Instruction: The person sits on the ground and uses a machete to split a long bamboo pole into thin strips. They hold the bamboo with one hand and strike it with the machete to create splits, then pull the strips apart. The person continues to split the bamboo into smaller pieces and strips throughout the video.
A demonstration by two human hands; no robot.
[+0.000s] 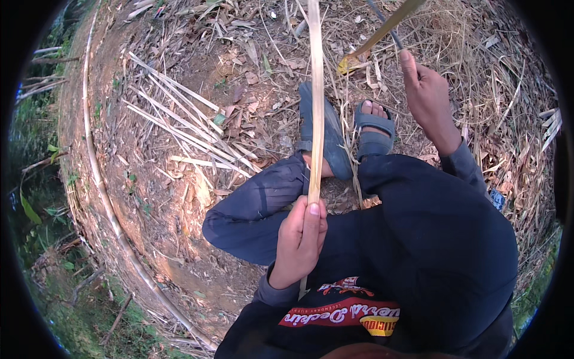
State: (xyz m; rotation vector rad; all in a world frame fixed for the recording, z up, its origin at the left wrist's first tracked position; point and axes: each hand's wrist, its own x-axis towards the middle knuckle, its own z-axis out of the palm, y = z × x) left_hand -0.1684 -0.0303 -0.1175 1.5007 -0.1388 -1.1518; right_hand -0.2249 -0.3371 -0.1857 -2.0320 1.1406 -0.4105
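Observation:
My left hand [302,239] is closed on a long pale bamboo strip [317,102], with the thumb pressed along it. The strip runs up past my sandalled foot and out of the top edge. A short end of it shows below the hand, by my lap. My right hand [427,99] is a fist raised at the right, its thumb lying along a thin grey blade-like tool [391,33]. That tool leaves the top edge, and its handle end is hidden in the fist. Beside it, a yellowish-brown strip [388,25] slants down to a yellow tip, apart from my hand.
Several split bamboo strips [185,119] lie in a loose pile on the ground to the left. A long thin pole [98,173] curves along the far left. Dry leaves and shavings surround my sandals [376,134]. Green plants [48,287] border the left edge.

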